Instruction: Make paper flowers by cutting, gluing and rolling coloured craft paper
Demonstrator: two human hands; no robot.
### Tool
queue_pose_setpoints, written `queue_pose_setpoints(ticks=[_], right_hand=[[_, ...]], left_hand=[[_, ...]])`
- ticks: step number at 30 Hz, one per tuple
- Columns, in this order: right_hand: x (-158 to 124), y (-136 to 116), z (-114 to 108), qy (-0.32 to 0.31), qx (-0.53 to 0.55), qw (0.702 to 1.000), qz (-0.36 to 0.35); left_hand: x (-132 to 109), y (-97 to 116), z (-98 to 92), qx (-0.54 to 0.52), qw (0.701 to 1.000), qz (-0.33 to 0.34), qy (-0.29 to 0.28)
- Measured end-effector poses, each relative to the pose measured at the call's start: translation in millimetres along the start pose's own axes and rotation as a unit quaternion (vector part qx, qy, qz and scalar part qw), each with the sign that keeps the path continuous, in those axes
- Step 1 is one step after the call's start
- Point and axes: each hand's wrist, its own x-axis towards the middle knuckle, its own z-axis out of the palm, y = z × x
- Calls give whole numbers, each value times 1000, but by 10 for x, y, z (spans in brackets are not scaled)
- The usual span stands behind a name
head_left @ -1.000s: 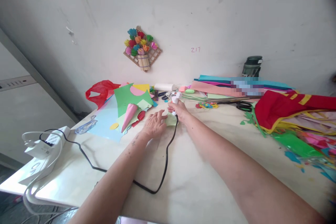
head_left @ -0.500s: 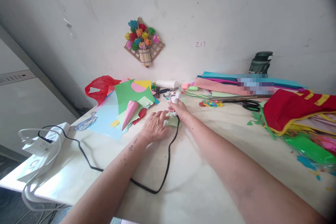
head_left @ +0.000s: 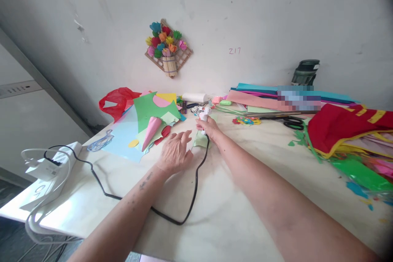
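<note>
White table (head_left: 221,229), pale-green paper (head_left: 200,142), power strip (head_left: 40,193)

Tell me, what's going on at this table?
Someone is doing papercraft with both hands. The right hand grips what looks like a white glue gun over pale green paper; the left hand is open beside that paper, holding nothing. A pink cone lies farther left.
</note>
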Motion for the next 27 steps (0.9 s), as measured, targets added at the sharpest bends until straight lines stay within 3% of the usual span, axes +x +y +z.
queue_pose_setpoints(ticks=[5, 9, 15, 27], right_hand=[[15, 14, 2, 9, -11, 1000, 1], [21, 19, 0, 6, -4, 1000, -1], [22, 36, -1, 3, -10, 1000, -9], [52, 91, -16, -8, -40, 999, -30]], left_hand=[[95, -39, -11, -7, 995, -78, 66], [200, -109, 90, -31, 994, -101, 31], [253, -152, 196, 8, 997, -67, -24], [226, -87, 177, 54, 998, 11, -26]])
